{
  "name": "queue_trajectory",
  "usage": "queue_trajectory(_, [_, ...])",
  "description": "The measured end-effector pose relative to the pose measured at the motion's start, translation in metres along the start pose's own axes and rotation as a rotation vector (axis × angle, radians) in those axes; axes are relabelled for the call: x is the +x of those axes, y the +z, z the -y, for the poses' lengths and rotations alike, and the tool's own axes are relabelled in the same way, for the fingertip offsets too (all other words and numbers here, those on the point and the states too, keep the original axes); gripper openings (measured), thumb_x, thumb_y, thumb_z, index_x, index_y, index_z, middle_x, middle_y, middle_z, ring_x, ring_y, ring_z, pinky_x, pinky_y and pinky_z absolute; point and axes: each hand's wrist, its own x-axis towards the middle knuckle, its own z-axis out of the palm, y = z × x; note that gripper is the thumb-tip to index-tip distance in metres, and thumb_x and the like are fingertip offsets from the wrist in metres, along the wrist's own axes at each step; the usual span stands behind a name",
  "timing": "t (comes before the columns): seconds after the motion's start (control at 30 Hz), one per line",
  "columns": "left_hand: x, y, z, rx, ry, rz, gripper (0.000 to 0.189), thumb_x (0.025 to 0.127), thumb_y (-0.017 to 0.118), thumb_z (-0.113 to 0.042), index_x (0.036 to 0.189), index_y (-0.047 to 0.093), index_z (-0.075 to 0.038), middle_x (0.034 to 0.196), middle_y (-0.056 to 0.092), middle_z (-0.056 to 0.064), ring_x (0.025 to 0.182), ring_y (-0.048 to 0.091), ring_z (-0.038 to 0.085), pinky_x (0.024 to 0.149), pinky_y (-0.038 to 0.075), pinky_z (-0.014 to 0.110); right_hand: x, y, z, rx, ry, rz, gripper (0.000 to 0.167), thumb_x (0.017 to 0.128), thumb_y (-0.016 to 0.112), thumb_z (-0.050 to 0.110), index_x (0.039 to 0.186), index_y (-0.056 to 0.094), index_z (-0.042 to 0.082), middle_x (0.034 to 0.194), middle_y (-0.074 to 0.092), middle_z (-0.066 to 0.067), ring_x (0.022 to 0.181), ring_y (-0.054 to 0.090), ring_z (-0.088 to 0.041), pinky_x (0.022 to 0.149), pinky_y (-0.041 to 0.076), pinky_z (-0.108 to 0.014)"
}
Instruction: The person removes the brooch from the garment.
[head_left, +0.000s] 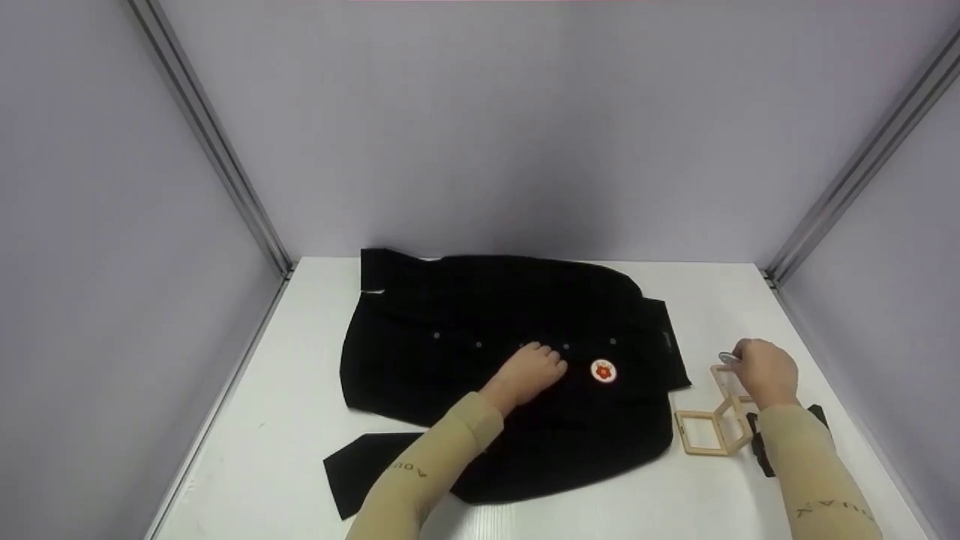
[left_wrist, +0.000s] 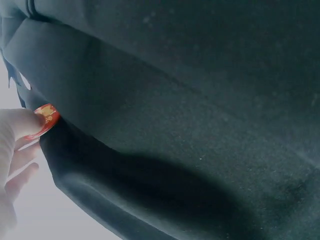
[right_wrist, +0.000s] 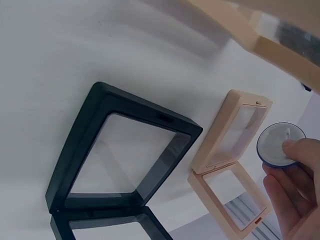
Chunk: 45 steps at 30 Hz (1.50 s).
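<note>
A black garment point(head_left: 510, 300) with a row of small round snaps lies spread on the table. Over its middle, my left hand point(head_left: 531, 371) pinches a red badge with a gold pattern point(left_wrist: 49, 119) between thumb and fingers; the hand hides this badge in the head view. A white badge with a red flower point(head_left: 604, 371) sits on the garment, right of that hand. At the right side, my right hand point(head_left: 769, 371) holds a round pin badge point(right_wrist: 276, 142) by its edge. Its pale back with a pin faces the right wrist camera.
Tan folding frames with clear panes point(head_left: 703, 452) stand unfolded below the right hand. Partly behind the right forearm is a black folding frame point(right_wrist: 82, 145). Grey walls point(head_left: 480, 135) enclose the white table point(head_left: 300, 352) at the back and both sides.
</note>
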Motion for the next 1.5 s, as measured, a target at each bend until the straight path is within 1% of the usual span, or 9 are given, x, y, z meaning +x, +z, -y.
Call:
queue_trajectory(0.17, [0.002,0.003,0.005,-0.011,-0.041,-0.005,0.020,0.096,0.075,-0.014,0.111,0.070,-0.026,0.100,0.074,-0.008,0.092,0.069,0.010,0.087,0.057,0.026,0.000,0.005,-0.003,0.010,0.002,0.009,0.026,0.096,0.077,0.017,0.089,0.074,-0.008,0.081,0.075,-0.023,0.066,0.069,-0.033,0.062,0.057,-0.051])
queue_trajectory(0.37, [0.003,0.005,0.008,-0.011,-0.066,0.027,0.018,0.096,0.075,-0.013,0.110,0.072,-0.025,0.095,0.074,-0.008,0.087,0.069,0.009,0.082,0.057,0.025,0.002,0.006,-0.004,0.005,-0.002,-0.019,0.026,0.096,0.076,0.016,0.091,0.074,-0.009,0.082,0.075,-0.024,0.066,0.070,-0.034,0.063,0.058,-0.052])
queue_trajectory(0.57, [0.001,0.009,0.011,-0.047,-0.070,0.056,0.014,0.095,0.075,-0.016,0.106,0.076,-0.025,0.101,0.073,-0.008,0.090,0.067,0.010,0.081,0.056,0.024,0.003,0.010,-0.003,-0.021,0.012,-0.054,0.025,0.095,0.078,0.016,0.088,0.074,-0.008,0.080,0.075,-0.025,0.065,0.070,-0.033,0.062,0.059,-0.050])
queue_trajectory(0.7, [-0.001,0.009,0.011,-0.054,-0.064,0.058,0.013,0.095,0.076,-0.018,0.104,0.077,-0.028,0.104,0.071,-0.008,0.092,0.065,0.010,0.082,0.055,0.025,0.002,0.011,-0.004,-0.050,-0.006,-0.074,0.018,0.090,0.080,0.007,0.089,0.073,-0.009,0.081,0.073,-0.026,0.068,0.071,-0.038,0.065,0.060,-0.053])
queue_trajectory(0.83, [-0.001,0.007,0.011,-0.052,-0.063,0.073,0.012,0.096,0.076,-0.022,0.106,0.077,-0.029,0.107,0.070,-0.009,0.097,0.064,0.010,0.088,0.055,0.025,0.002,0.013,-0.006,-0.089,-0.016,-0.090,0.012,0.085,0.080,-0.001,0.089,0.072,-0.010,0.082,0.070,-0.026,0.072,0.071,-0.042,0.066,0.060,-0.055])
queue_trajectory(1.0, [-0.001,0.001,0.008,-0.046,-0.045,0.096,0.011,0.097,0.075,-0.025,0.108,0.077,-0.028,0.112,0.070,-0.008,0.103,0.065,0.011,0.090,0.056,0.026,-0.001,0.017,-0.008,-0.111,-0.037,-0.072,0.014,0.088,0.080,0.002,0.089,0.073,-0.009,0.081,0.068,-0.025,0.073,0.070,-0.042,0.064,0.060,-0.056])
queue_trajectory(1.13, [-0.001,-0.004,0.005,-0.060,-0.045,0.122,0.012,0.098,0.075,-0.025,0.109,0.076,-0.028,0.112,0.071,-0.008,0.102,0.066,0.011,0.090,0.056,0.026,-0.004,0.019,-0.009,-0.098,-0.029,0.002,0.022,0.094,0.079,0.013,0.094,0.074,-0.008,0.083,0.068,-0.023,0.078,0.068,-0.043,0.068,0.059,-0.059])
queue_trajectory(1.23, [-0.001,-0.006,0.003,-0.079,-0.046,0.134,0.012,0.099,0.073,-0.027,0.111,0.075,-0.028,0.111,0.072,-0.008,0.102,0.067,0.011,0.091,0.057,0.026,-0.007,0.021,-0.008,-0.086,-0.014,0.048,0.024,0.094,0.079,0.014,0.100,0.074,-0.009,0.085,0.067,-0.024,0.080,0.068,-0.044,0.070,0.059,-0.060])
queue_trajectory(1.5, [0.000,-0.003,0.005,-0.100,-0.062,0.169,0.013,0.100,0.072,-0.027,0.112,0.076,-0.030,0.114,0.073,-0.007,0.105,0.068,0.012,0.098,0.057,0.029,-0.004,0.024,-0.007,-0.019,-0.026,0.024,0.021,0.085,0.081,0.007,0.097,0.072,-0.007,0.096,0.066,-0.027,0.077,0.068,-0.042,0.065,0.058,-0.059])
